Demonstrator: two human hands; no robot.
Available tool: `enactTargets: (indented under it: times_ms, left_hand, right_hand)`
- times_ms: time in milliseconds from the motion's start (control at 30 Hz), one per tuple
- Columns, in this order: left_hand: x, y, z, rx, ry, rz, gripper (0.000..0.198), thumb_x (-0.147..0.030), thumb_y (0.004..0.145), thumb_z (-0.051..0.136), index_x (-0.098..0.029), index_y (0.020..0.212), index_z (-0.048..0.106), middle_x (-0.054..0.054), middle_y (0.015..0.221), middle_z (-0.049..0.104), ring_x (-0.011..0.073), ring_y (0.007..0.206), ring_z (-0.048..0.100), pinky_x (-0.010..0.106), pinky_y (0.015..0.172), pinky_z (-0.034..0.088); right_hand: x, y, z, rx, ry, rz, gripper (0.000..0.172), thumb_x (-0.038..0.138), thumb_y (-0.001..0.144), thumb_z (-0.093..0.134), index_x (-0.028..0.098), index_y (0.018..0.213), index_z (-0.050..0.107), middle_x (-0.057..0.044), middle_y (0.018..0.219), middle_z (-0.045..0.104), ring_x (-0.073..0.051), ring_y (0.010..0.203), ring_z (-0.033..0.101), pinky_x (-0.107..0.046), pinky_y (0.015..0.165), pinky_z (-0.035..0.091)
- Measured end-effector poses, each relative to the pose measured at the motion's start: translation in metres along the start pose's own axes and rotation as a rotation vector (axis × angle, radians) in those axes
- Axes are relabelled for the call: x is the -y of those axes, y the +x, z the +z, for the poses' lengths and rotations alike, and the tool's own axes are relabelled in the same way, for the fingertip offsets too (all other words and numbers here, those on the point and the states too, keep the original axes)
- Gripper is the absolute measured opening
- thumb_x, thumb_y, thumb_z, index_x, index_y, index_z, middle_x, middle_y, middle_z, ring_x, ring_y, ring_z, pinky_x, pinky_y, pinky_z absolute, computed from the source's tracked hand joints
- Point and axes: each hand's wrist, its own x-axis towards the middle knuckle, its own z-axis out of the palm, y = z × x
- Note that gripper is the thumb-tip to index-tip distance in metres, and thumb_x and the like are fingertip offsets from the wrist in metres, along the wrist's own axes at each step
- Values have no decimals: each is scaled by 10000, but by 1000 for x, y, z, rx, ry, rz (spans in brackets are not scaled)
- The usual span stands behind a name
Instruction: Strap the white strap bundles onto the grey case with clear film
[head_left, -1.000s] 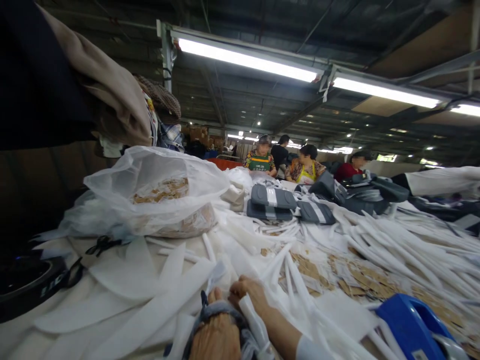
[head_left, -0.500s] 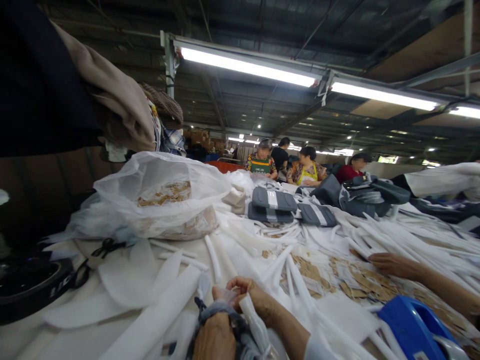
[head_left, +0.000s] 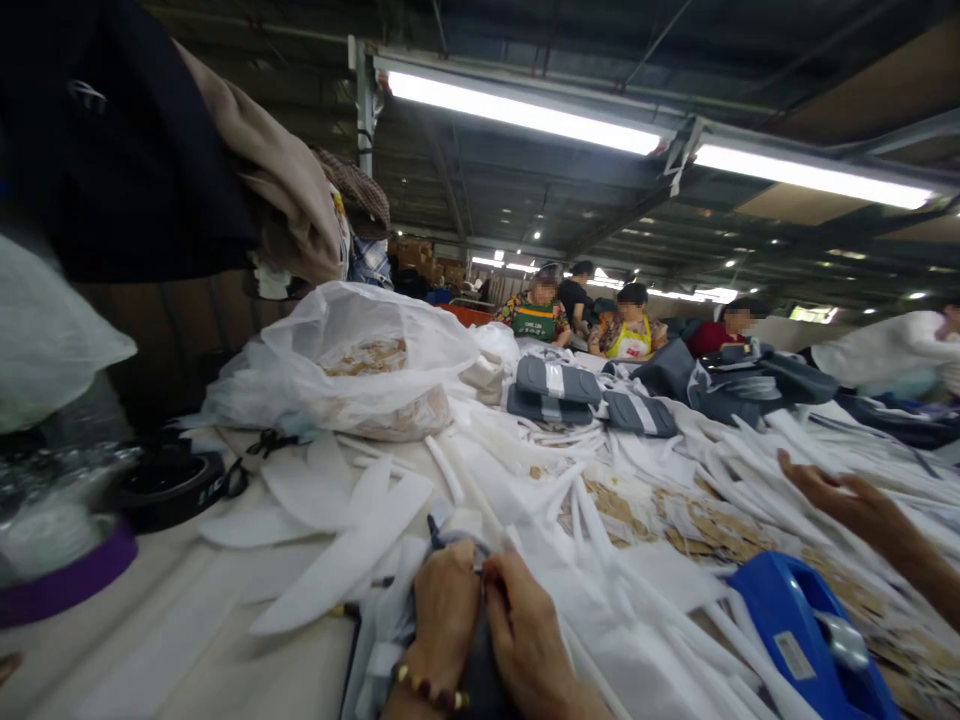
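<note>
My left hand (head_left: pixel 446 595), with a beaded bracelet at the wrist, is closed on a dark grey fabric piece (head_left: pixel 487 675) near the front of the table. Right beside it, my right hand (head_left: pixel 525 615) pinches the same piece with thumb and fingers. The two hands nearly touch at the fingertips; what lies between them is mostly hidden. The fabric hangs down below the hands and runs out of the frame. White foam strips (head_left: pixel 352 555) lie to their left, and more white strips spread out on the right.
A co-worker's hand (head_left: pixel 832 495) reaches in from the right above brown scraps (head_left: pixel 705 525). A blue tape dispenser (head_left: pixel 787 600) stands at front right. Left are a purple-edged roll (head_left: pixel 75 580) and a black round object (head_left: pixel 169 490). Behind are a plastic bag (head_left: pixel 300 350) and grey padded pieces (head_left: pixel 555 380).
My hands have gone from handling a translucent plastic piece to gripping the grey fabric close together. The view has swung left. The co-worker's hand has lifted off the strips.
</note>
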Motion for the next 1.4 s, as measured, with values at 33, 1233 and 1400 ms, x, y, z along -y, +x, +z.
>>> enactTargets:
  times_ms: [33, 1233, 1400]
  left_hand:
    - [0, -1, 0, -29, -27, -24, 300, -95, 807, 374, -133, 785, 671, 151, 810, 705, 255, 812, 656, 347, 726, 441]
    - [-1, -11, -15, -236, -1027, -18, 429, -542, 746, 435, -141, 818, 567, 22, 673, 605, 145, 608, 589, 221, 488, 412]
    - [-3, -36, -23, -214, -705, -23, 268, -196, 685, 517, -126, 933, 588, 62, 755, 658, 203, 743, 616, 307, 678, 471]
  right_hand:
    - [-2, 0, 3, -24, -13, 65, 163, 185, 820, 382, 194, 849, 542, -35, 775, 614, -168, 724, 588, -266, 673, 451]
    - [-5, 22, -5, 82, 648, 327, 137, 253, 540, 626, 167, 646, 608, 48, 580, 572, -113, 577, 489, -242, 601, 383]
    - [-2, 18, -10, 134, 734, 293, 176, 255, 504, 672, 175, 626, 573, 61, 554, 538, -102, 548, 458, -235, 573, 366]
